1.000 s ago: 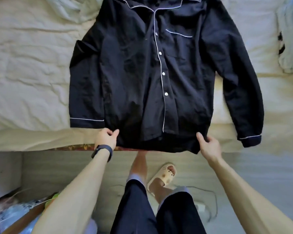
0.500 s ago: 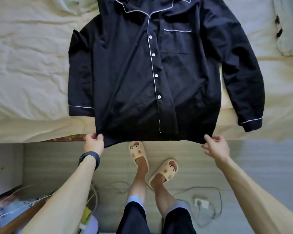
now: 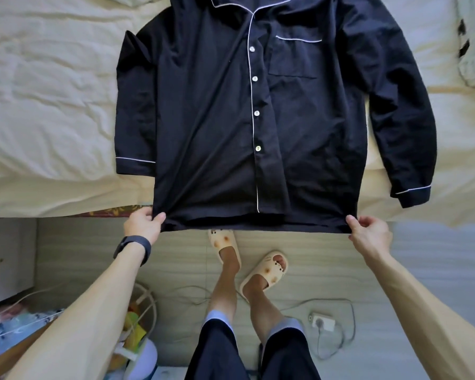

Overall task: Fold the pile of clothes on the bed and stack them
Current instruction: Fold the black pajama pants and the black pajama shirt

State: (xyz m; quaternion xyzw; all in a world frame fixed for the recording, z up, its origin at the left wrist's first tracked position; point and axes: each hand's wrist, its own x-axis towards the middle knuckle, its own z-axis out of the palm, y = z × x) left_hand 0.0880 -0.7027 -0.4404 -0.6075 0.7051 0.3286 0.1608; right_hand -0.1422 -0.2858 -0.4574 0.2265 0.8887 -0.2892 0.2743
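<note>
The left hand (image 3: 141,227) and the right hand (image 3: 370,235) are each pinching a near corner of the dark shirt (image 3: 217,119) lying on the bed (image 3: 47,105). Pulling both corners evenly should make it smooth for folding.

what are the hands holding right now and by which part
Both hold the dark shirt by its bottom hem: the left hand pinches the left corner, the right hand the right corner.

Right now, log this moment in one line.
shirt front up on bed | left hand grips hem corner | right hand grips other hem corner | no fold yet
</note>
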